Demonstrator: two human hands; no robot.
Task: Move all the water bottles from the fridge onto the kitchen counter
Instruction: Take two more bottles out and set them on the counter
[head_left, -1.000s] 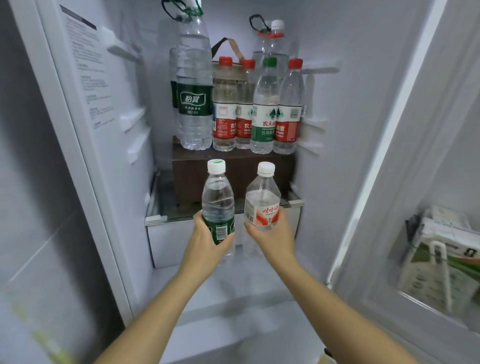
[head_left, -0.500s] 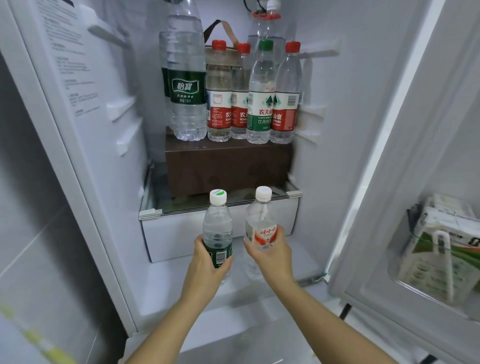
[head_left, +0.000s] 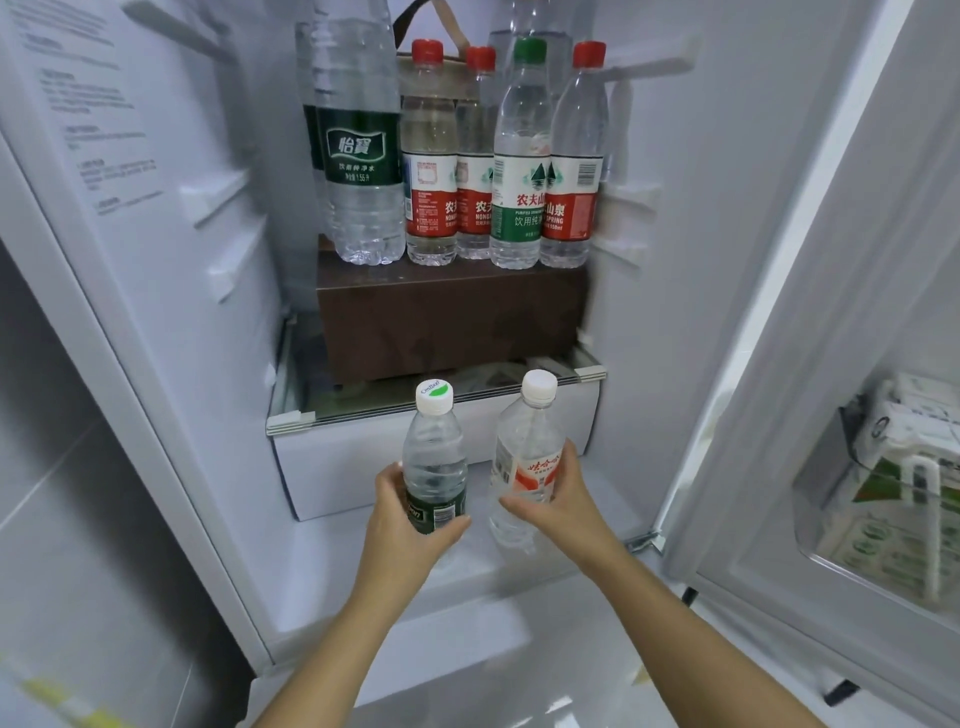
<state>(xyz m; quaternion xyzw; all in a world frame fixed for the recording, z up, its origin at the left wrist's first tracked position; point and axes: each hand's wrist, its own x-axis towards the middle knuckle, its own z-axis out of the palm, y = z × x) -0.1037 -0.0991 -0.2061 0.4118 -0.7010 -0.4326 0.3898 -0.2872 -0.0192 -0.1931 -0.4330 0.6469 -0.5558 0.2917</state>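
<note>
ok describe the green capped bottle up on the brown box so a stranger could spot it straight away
In the open fridge, a brown box carries a row of upright bottles. The green-capped bottle stands second from the right in that row. Its cap and lower label are green, whereas the three slim red-capped bottles beside it have red labels.

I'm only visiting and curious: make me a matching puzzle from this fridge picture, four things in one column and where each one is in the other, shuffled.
Things
1. small green-label bottle
2. red-and-white-label bottle
3. large green-label bottle
4. brown box

Places
a. on the glass shelf
b. held in the right hand
c. standing on top of the brown box
d. held in the left hand

Pairs: 1-d, 2-b, 3-c, 4-a.
</note>
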